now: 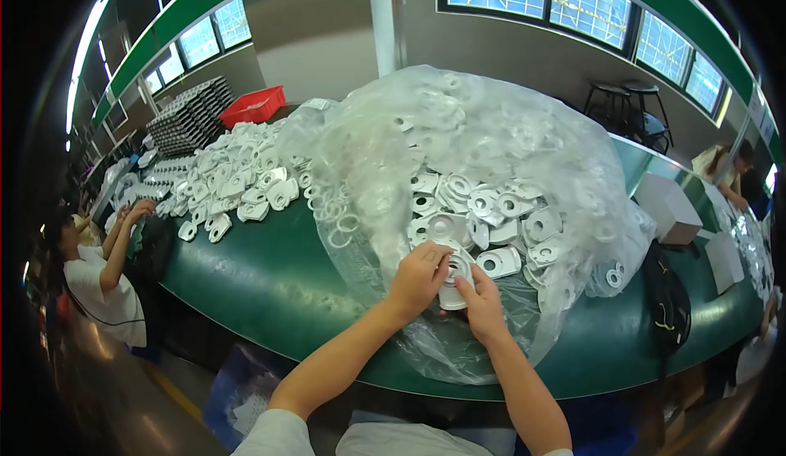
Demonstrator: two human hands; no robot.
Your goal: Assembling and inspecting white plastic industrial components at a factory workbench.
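A long green table [246, 284] curves in front of me, and on it a big clear plastic bag [491, 145] lies open, heaped with flat white plastic parts [508, 218]; most look untouched, so I judge plenty is left. More parts [237, 178] lie spread at the left. My left hand [417, 276] and right hand [483, 309] both pinch one white round-holed part [454, 280] at the bag's mouth, fingers closed on it.

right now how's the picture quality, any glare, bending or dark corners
Head view: fisheye bends the green table edge and window rows; corners fall to black. Glare sheens the clear plastic bag. Left hand and right hand, on a white plastic part, look sharp; the rim blurs.
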